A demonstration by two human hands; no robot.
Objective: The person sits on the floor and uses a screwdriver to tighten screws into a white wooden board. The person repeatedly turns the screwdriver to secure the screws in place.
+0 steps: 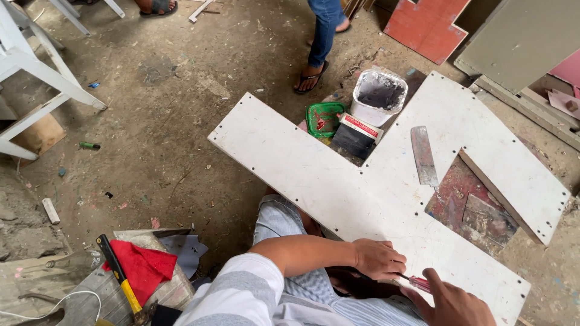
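we are pressing our left hand (379, 258), closed, on the near edge of a white-painted, screw-holed wooden panel (338, 181) lying across our lap, while our right hand (450, 302) is gripping a thin red-handled tool (417, 281). a slip could be gouging the chalky paint or jabbing the bracing fingers.

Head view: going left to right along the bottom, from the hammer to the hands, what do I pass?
Yellow-handled hammer → red cloth → left hand on the white board → red-handled screwdriver → right hand holding it.
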